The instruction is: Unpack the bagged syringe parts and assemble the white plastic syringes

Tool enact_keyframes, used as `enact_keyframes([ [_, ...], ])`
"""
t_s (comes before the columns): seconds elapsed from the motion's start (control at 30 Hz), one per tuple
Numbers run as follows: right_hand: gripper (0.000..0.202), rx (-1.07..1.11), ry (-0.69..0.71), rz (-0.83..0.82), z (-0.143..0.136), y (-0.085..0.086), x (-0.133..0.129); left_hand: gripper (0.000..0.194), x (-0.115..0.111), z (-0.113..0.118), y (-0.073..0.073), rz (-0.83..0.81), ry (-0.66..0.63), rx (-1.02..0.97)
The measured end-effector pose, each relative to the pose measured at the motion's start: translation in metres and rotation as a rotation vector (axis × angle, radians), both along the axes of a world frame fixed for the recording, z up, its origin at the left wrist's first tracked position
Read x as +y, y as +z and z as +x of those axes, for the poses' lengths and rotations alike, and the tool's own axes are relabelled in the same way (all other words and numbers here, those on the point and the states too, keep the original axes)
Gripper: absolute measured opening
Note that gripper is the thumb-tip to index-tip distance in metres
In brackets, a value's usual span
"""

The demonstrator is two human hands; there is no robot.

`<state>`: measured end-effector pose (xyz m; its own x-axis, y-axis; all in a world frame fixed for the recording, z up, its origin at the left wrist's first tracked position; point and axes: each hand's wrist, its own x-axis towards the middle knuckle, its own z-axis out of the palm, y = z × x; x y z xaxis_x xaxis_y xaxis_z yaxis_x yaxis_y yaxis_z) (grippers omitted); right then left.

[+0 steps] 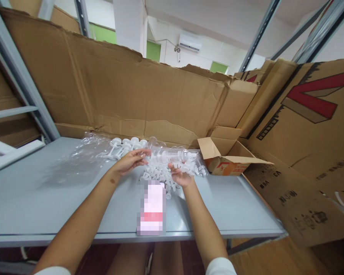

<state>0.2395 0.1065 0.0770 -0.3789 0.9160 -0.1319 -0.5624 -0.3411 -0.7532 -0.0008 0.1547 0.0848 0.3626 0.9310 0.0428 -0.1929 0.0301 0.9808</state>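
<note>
Holding a clear syringe barrel (174, 154) between my left hand (130, 160) and right hand (181, 176), fingers closed on its ends, I keep it above the white plunger pile (157, 173) on the grey worktop (46, 198).

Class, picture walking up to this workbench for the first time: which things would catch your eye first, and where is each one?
Likely the heap of white plastic parts at the middle of the grey table, where the left hand and right hand meet on a clear tube. Then the big cardboard sheets walling the back, and the open small carton at the right.
</note>
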Motion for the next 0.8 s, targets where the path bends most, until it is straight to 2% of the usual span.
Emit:
enact_keyframes([
  [0.17,0.038,-0.037,0.125,-0.023,-0.001,-0.003,0.003,0.039,0.0,-0.003,0.0,0.066,-0.173,0.162],
  [0.27,0.043,0.025,0.225,-0.076,0.0,-0.003,0.006,0.034,0.0,-0.005,0.002,0.113,-0.163,0.24],
  [0.4,0.045,0.131,0.198,-0.097,0.007,-0.003,0.011,0.031,-0.003,-0.017,0.01,0.223,0.047,0.244],
  [0.57,0.044,0.181,0.187,-0.024,0.018,0.005,0.011,0.035,-0.018,-0.05,0.02,0.28,0.365,0.288],
  [0.67,0.043,0.185,0.182,0.024,0.021,0.012,0.006,0.037,-0.034,-0.072,0.015,0.263,0.478,0.367],
  [0.8,0.042,0.179,0.14,0.049,0.02,0.018,0.001,0.038,-0.064,-0.097,-0.003,0.233,0.644,0.485],
])
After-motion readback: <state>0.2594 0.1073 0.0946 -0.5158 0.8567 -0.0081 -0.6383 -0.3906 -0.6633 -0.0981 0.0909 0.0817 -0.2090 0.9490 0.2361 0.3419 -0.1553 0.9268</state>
